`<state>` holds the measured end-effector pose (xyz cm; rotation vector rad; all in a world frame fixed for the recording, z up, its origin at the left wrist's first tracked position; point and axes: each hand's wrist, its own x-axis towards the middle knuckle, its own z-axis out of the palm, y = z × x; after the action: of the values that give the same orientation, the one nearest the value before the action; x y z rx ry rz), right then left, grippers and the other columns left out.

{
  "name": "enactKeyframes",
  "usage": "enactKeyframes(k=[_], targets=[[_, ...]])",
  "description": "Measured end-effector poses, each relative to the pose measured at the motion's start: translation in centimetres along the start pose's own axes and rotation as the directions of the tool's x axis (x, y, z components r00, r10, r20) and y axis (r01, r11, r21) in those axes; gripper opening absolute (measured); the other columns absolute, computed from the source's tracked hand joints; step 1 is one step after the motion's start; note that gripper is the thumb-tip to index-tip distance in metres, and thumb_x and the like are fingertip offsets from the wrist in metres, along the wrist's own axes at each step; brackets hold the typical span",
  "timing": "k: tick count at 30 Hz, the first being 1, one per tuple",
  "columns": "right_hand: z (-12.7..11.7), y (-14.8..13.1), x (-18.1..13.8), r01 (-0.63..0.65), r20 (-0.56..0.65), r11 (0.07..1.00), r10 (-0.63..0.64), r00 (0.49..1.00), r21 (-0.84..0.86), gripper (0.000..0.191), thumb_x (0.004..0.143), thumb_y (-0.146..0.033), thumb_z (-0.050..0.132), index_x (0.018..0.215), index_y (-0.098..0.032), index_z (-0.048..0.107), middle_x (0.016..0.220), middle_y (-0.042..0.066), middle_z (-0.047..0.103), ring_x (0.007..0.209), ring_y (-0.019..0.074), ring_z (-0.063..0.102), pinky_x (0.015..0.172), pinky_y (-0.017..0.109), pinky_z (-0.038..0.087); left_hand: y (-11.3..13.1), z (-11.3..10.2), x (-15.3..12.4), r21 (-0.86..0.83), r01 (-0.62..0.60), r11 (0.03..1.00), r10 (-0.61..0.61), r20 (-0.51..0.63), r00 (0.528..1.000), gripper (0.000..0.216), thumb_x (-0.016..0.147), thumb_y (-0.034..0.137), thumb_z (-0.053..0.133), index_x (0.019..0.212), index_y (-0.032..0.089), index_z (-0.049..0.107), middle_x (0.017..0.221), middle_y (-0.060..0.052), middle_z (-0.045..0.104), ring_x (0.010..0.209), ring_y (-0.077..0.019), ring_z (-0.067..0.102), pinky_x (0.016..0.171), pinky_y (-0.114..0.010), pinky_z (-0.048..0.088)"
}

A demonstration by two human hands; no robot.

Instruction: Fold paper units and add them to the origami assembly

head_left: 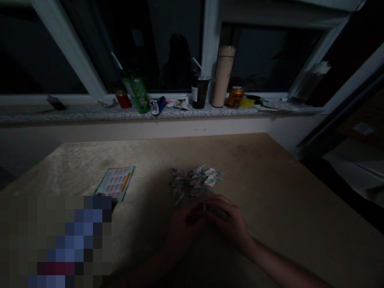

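Observation:
My left hand [186,224] and my right hand [230,219] meet low over the near middle of the table, fingertips pinched together. A small pale bit shows between them, too dark to make out. Just beyond my fingers lies a cluster of several folded paper pieces [198,180], pointed at the ends and printed in green and red on white. The left hand is in deep shadow, so its fingers show only in part.
The brown table [255,160] reaches a wall under a window. Left lies a stack of printed paper sheets [115,182]; a pixelated patch covers the lower left corner. On the stone sill [180,114] stand a green bottle [138,94], a dark cup [199,92], a flask [223,76] and a can [236,97].

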<state>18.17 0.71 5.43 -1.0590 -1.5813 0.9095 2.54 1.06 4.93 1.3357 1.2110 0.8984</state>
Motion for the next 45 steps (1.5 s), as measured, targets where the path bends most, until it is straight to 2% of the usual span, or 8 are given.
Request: enactKeyframes(k=[17, 24, 30, 35, 38, 41, 43, 45], targets=[[-0.19, -0.08, 0.28, 0.027, 0.007, 1.0, -0.027, 1.0, 0.011, 0.016, 0.074, -0.014, 0.064, 0.088, -0.021, 0.066, 0.083, 0.004, 0.062, 0.079, 0.0168, 0.059, 0.069, 0.027, 0.048, -0.24, -0.03, 0.08, -0.137, 0.026, 0.99, -0.016, 0.071, 0.997, 0.035, 0.068, 0.021, 0.067, 0.103, 0.019, 0.064, 0.096, -0.003, 0.071, 0.089, -0.0214, 0.065, 0.079, -0.029, 0.05], [-0.37, 0.21, 0.5, -0.021, 0.022, 0.998, 0.02, 1.0, 0.066, 0.012, 0.074, -0.019, 0.064, 0.086, -0.02, 0.067, 0.08, 0.004, 0.061, 0.075, 0.0161, 0.059, 0.063, 0.025, 0.049, -0.24, -0.08, 0.07, -0.157, 0.079, 0.984, -0.063, 0.108, 0.992, 0.039, 0.067, 0.024, 0.067, 0.106, 0.019, 0.063, 0.088, -0.003, 0.072, 0.075, -0.0193, 0.065, 0.067, -0.027, 0.05], [-0.58, 0.0, 0.69, 0.011, 0.057, 0.999, -0.014, 0.998, 0.043, 0.015, 0.079, -0.017, 0.057, 0.091, -0.021, 0.067, 0.086, 0.006, 0.062, 0.08, 0.0171, 0.059, 0.069, 0.028, 0.049, -0.1, -0.09, 0.21, -0.139, 0.063, 0.988, -0.051, 0.082, 0.995, 0.036, 0.073, 0.026, 0.062, 0.107, 0.016, 0.062, 0.073, -0.001, 0.07, 0.062, -0.0135, 0.061, 0.058, -0.021, 0.047], [-0.61, 0.2, 0.51, 0.086, 0.072, 0.996, -0.086, 0.994, 0.007, 0.024, 0.081, -0.014, 0.052, 0.101, -0.022, 0.063, 0.097, 0.008, 0.062, 0.091, 0.0188, 0.058, 0.078, 0.032, 0.049, -0.23, -0.12, 0.25, -0.132, 0.026, 0.991, -0.017, 0.068, 0.998, 0.038, 0.076, 0.029, 0.058, 0.112, 0.016, 0.058, 0.084, -0.003, 0.07, 0.068, -0.0142, 0.061, 0.064, -0.022, 0.048], [-0.68, 0.38, 0.4, 0.136, 0.083, 0.99, -0.134, 0.988, -0.028, 0.03, 0.081, -0.011, 0.052, 0.107, -0.024, 0.06, 0.103, 0.008, 0.063, 0.097, 0.0196, 0.057, 0.082, 0.034, 0.048, -0.23, -0.11, 0.29, -0.137, 0.041, 0.99, -0.034, 0.054, 0.998, 0.04, 0.076, 0.03, 0.059, 0.114, 0.016, 0.056, 0.079, -0.002, 0.07, 0.068, -0.0152, 0.062, 0.064, -0.023, 0.048], [-0.76, 0.4, 0.28, 0.167, 0.072, 0.984, -0.163, 0.984, -0.059, 0.032, 0.079, -0.011, 0.055, 0.108, -0.025, 0.059, 0.103, 0.007, 0.063, 0.096, 0.0196, 0.058, 0.081, 0.034, 0.049, -0.15, -0.11, 0.36, -0.15, 0.048, 0.988, -0.041, 0.048, 0.998, 0.034, 0.075, 0.031, 0.059, 0.106, 0.017, 0.061, 0.076, -0.001, 0.07, 0.066, -0.0156, 0.063, 0.061, -0.022, 0.048], [-0.78, 0.42, 0.14, 0.174, 0.07, 0.982, -0.169, 0.983, -0.077, 0.033, 0.079, -0.011, 0.055, 0.108, -0.025, 0.058, 0.102, 0.007, 0.064, 0.094, 0.0193, 0.059, 0.08, 0.033, 0.049, -0.1, -0.12, 0.41, -0.126, 0.063, 0.99, -0.058, 0.048, 0.997, 0.027, 0.077, 0.035, 0.056, 0.092, 0.015, 0.066, 0.074, -0.001, 0.071, 0.064, -0.0164, 0.063, 0.059, -0.023, 0.049], [-0.77, 0.47, -0.05, 0.177, 0.077, 0.98, -0.17, 0.982, -0.096, 0.034, 0.08, -0.011, 0.054, 0.11, -0.025, 0.057, 0.102, 0.007, 0.063, 0.093, 0.0188, 0.059, 0.08, 0.033, 0.05, -0.05, -0.12, 0.44, -0.082, 0.079, 0.993, -0.075, 0.049, 0.996, 0.03, 0.08, 0.039, 0.05, 0.078, 0.014, 0.067, 0.066, -0.001, 0.07, 0.059, -0.0173, 0.063, 0.055, -0.023, 0.049]])
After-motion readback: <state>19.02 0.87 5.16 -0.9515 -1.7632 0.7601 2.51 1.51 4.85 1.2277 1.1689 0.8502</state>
